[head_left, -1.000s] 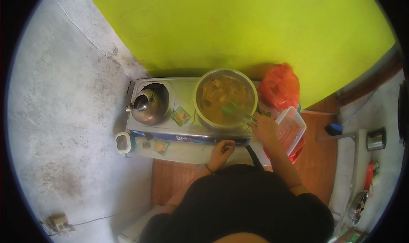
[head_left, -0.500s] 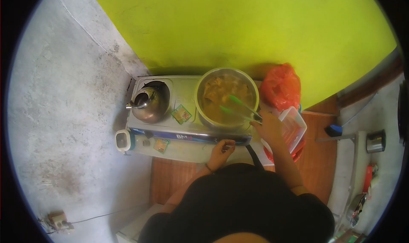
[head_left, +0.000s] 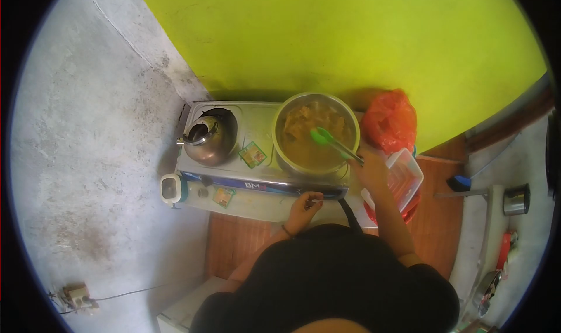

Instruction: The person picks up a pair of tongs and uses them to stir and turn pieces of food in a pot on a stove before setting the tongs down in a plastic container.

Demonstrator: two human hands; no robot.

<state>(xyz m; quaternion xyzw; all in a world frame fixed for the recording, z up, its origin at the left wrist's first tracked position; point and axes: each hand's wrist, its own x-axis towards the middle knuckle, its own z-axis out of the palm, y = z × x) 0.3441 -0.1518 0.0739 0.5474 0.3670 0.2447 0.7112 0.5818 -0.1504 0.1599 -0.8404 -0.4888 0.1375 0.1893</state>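
Observation:
My right hand (head_left: 370,170) is closed on a pair of tongs (head_left: 342,149) with green tips. The tips are together over the brown broth and pieces of food in a large metal pot (head_left: 278,153), which stands on the right side of the stove (head_left: 257,111). My left hand (head_left: 304,209) is closed in front of the stove's front edge, with a small pale thing between its fingers that is too small to name. Left of the pot, a green packet (head_left: 253,155) lies on the stove top beside a metal kettle (head_left: 209,149).
A red plastic bag (head_left: 390,121) stands right of the pot, with a clear plastic container (head_left: 404,175) in front of it. A white and teal container (head_left: 173,190) and another packet (head_left: 223,197) are at the front left. The green wall (head_left: 339,35) rises behind.
The green tips of the tongs have come together, where they were apart before. The view has shifted slightly. My left hand has stayed at the stove's front.

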